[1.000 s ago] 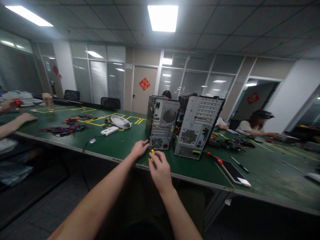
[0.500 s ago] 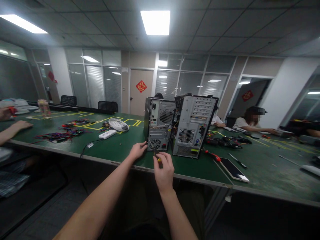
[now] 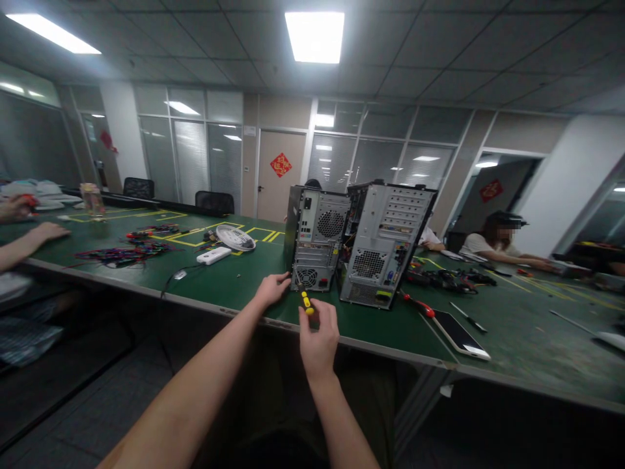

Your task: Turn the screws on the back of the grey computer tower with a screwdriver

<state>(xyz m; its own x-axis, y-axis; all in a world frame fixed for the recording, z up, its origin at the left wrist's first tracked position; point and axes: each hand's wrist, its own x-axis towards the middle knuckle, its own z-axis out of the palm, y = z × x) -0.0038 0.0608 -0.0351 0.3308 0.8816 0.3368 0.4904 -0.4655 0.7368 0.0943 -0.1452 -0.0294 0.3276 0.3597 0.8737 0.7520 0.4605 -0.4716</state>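
Note:
A black-and-yellow screwdriver (image 3: 306, 301) points at the lower back panel of a computer case (image 3: 319, 251), beside its power supply fan grille. The thumb and fingers of my right hand (image 3: 319, 335) are closed around the rear end of its handle. Where the tip meets the panel is too small to make out. My left hand (image 3: 271, 290) rests by the case's lower left corner, fingers stretched towards it and partly apart; whether they touch it I cannot tell. A second, taller computer case (image 3: 374, 260) stands upright close on the right.
Right of the cases lie a red-handled tool (image 3: 424, 309), a white phone (image 3: 461, 333) and a thin screwdriver (image 3: 469, 317). Leftward are a white power strip (image 3: 213, 255), a round white fan cover (image 3: 236, 238) and bundled cables (image 3: 127, 253). Other people sit at both sides.
The fingers of my right hand have shifted on the screwdriver, so more of its yellow handle shows. My left hand stays by the case corner. The whole view has shifted slightly.

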